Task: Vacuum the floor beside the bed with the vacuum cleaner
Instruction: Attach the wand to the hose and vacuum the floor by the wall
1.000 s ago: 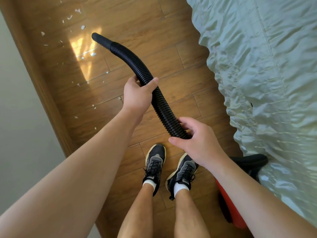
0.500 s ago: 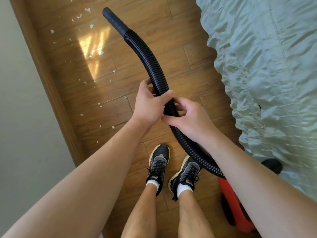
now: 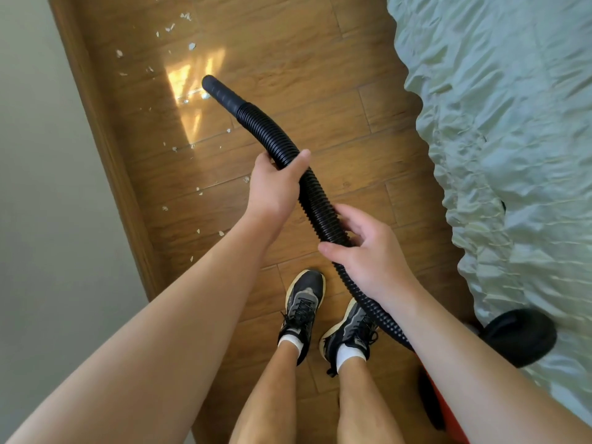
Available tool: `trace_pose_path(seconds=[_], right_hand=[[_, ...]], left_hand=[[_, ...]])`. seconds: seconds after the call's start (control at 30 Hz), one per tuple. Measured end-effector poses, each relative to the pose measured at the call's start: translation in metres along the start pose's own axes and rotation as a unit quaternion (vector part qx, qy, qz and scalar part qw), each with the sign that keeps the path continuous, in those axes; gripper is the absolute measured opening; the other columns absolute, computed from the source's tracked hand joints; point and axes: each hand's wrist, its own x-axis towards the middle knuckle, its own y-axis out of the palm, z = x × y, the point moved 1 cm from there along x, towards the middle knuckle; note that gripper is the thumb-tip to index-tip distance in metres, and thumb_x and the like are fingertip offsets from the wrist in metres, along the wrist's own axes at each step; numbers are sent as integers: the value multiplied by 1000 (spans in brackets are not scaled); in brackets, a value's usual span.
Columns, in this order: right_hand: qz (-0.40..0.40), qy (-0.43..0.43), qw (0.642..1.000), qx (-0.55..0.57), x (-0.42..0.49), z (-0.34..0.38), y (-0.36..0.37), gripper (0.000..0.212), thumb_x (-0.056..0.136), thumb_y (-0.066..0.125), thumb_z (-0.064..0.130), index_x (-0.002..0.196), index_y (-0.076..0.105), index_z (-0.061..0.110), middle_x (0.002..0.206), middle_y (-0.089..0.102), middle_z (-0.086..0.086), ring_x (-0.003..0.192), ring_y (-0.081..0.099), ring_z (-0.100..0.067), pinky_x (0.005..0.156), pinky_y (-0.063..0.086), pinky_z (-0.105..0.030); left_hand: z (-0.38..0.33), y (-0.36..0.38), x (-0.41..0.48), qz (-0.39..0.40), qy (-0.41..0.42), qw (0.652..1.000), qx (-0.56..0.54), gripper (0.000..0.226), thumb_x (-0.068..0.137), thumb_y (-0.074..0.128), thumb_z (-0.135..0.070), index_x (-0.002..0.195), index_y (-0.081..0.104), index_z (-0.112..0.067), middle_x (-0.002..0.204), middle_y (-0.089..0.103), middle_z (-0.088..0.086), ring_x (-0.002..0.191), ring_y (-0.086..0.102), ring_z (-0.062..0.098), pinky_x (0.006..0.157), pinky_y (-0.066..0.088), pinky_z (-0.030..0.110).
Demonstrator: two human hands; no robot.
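Observation:
A black ribbed vacuum hose (image 3: 320,206) runs from the lower right up to a smooth nozzle tip (image 3: 221,92) over the wooden floor (image 3: 320,91). My left hand (image 3: 275,184) grips the hose about halfway along. My right hand (image 3: 362,248) holds it lower down, closer to me. The red and black vacuum body (image 3: 448,421) stands at the lower right, partly hidden behind my right arm. White scraps (image 3: 174,27) lie scattered on the floor near the wall, some just beside the nozzle. The bed with a pale green cover (image 3: 512,139) fills the right side.
A wooden skirting board (image 3: 105,149) and pale wall (image 3: 38,187) border the floor strip on the left. My two feet in black shoes (image 3: 302,302) stand on the boards below my hands. A sunlit patch (image 3: 192,81) glares near the nozzle.
The nozzle has swung down and left, toward the sunlit patch and scraps. My right hand has slid back along the hose, away from my left hand.

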Motion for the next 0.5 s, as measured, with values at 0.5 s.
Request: trace_pose_path(seconds=[0.5], right_hand=[[25, 5, 999, -26, 17, 33, 22, 59, 85, 76, 34, 139, 51, 39, 111, 67, 18, 90, 71, -6, 80, 62, -36]], left_hand=[[8, -19, -16, 19, -1, 1000, 10, 46, 96, 69, -23, 137, 48, -16, 111, 69, 0, 98, 71, 15, 80, 60, 29]])
